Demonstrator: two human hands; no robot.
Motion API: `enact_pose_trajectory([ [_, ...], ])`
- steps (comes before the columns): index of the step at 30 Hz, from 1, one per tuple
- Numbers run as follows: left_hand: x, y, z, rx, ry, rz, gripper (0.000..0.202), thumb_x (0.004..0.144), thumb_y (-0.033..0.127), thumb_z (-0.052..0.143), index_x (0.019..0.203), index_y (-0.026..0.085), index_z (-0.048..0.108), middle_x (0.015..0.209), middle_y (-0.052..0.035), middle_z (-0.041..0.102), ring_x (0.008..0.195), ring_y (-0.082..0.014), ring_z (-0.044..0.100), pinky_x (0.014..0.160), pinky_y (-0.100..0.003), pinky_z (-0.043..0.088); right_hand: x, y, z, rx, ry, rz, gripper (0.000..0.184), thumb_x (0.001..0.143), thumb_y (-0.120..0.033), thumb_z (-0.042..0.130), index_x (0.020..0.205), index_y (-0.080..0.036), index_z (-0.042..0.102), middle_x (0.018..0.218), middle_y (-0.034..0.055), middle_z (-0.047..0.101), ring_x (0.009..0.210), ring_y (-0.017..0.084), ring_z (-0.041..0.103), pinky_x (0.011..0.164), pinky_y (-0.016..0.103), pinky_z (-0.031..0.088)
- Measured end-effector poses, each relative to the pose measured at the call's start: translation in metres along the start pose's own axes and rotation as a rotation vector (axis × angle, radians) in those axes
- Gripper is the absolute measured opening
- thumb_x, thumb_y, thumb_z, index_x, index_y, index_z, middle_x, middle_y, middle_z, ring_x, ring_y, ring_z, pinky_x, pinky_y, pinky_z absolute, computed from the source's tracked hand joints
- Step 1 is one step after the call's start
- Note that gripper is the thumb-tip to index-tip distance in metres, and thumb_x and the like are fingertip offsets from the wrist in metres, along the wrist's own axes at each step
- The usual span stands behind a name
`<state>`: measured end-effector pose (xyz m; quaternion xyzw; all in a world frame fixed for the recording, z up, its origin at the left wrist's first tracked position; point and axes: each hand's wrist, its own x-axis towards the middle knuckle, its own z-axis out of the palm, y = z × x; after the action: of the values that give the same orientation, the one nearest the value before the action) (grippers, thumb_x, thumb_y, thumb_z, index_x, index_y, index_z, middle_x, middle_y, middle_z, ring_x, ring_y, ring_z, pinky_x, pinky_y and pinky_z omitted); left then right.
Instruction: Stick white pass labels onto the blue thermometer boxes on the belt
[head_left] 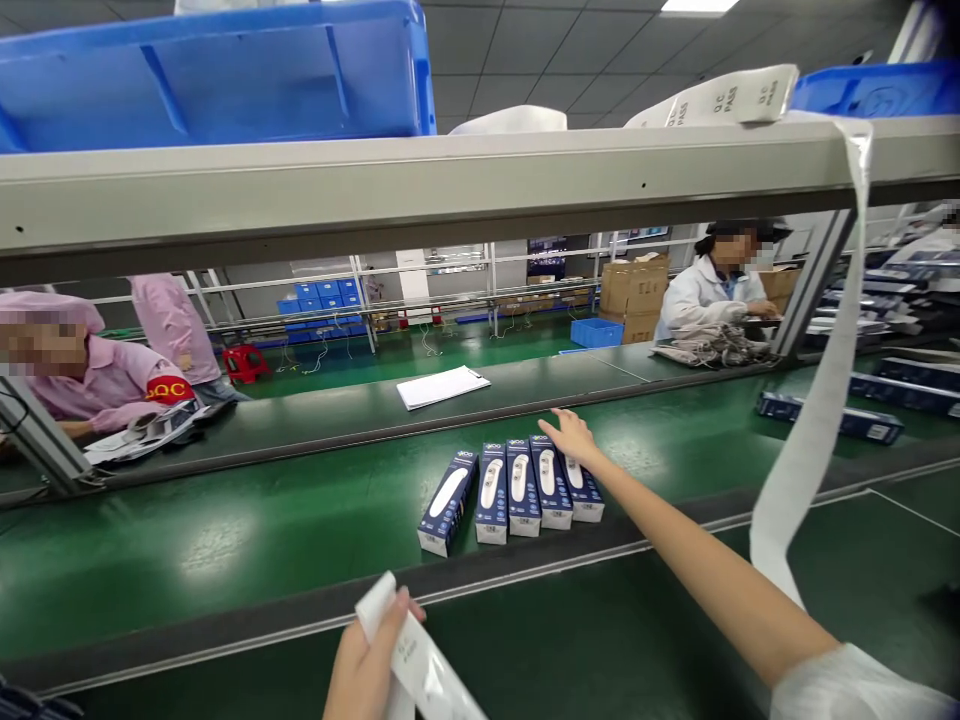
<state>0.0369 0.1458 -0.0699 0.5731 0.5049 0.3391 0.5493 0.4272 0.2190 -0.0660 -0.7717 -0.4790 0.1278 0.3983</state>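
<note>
Right hand (571,437) open, fingers spread, just beyond the far ends of five boxed thermometers (519,488) lined up on the green belt surface (225,560). Left hand (367,655) closed on a white label strip (401,640), in front of the row. Risks: a careless reach toppling the boxes, or the hanging paper strip (821,400), right of the row, snagging the forearm.

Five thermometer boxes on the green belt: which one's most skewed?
The leftmost box, farthest from the right hand: it's tilted most, splayed away from the other four, which sit tight together.
</note>
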Motion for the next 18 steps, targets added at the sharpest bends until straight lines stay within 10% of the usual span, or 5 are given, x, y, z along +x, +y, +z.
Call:
enact_pose_trajectory([
  [3,0.041,0.028,0.001,-0.126,0.042,0.138,0.039,0.069,0.047,0.060,0.095,0.018,0.061,0.064,0.0028,0.056,0.063,-0.0137,0.053,0.061,-0.021,0.038,-0.006,0.022,-0.005,0.233,-0.030,0.137,0.041,0.086,-0.037,0.047,0.121,-0.017,0.044,0.124,0.0097,0.044,0.109,0.023,0.046,0.092,0.047,0.036],
  [9,0.121,0.035,0.036,-0.233,-0.137,-0.024,0.028,0.057,0.034,0.072,0.062,0.009,0.060,0.053,-0.0029,0.056,0.051,-0.0151,0.053,0.052,-0.025,0.039,-0.037,0.014,0.025,0.684,-0.063,0.218,0.056,0.086,-0.033,0.047,0.135,-0.021,0.022,0.124,0.0101,0.048,0.096,0.018,0.058,0.081,0.034,0.048],
  [18,0.122,0.028,0.042,-0.333,-0.210,-0.041,0.021,0.063,0.030,0.068,0.064,0.012,0.057,0.052,-0.0001,0.055,0.047,-0.0117,0.052,0.049,-0.022,0.041,-0.062,-0.020,0.034,0.942,-0.181,0.279,0.064,0.069,-0.018,0.059,0.127,-0.027,0.031,0.096,0.0040,0.063,0.067,0.016,0.064,0.060,0.031,0.053],
])
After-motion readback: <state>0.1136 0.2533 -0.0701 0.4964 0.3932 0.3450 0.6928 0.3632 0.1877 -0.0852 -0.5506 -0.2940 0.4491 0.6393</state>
